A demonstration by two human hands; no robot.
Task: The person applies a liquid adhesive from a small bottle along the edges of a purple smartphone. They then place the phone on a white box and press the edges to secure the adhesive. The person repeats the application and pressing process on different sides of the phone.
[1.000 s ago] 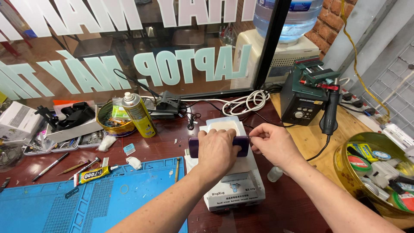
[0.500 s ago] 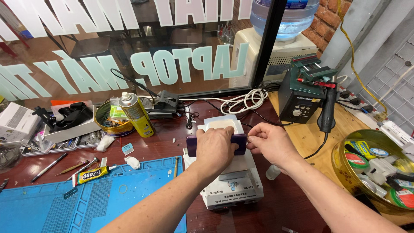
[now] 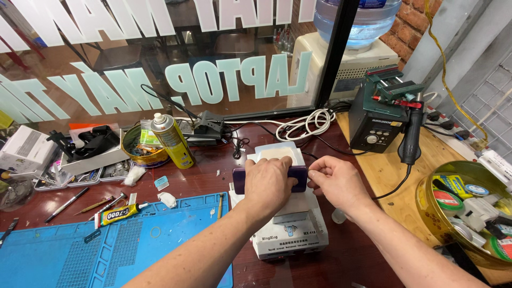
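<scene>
Left hand stays clamped over the purple phone lying across the white heating plate; right hand pinches its right end. Barely anything's moved this past second, grip's just holding steady.

Both hands hold purple phone on white heater

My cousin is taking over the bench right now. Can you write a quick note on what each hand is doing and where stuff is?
Left hand: pressed flat over the purple phone, which lies across the white heating machine.
Right hand: fingers pinching at the phone's right end.
Done: phone lies on the machine.
Left: cannot tell whether anything has come apart.
Nearby: yellow spray can, blue mat.
</scene>
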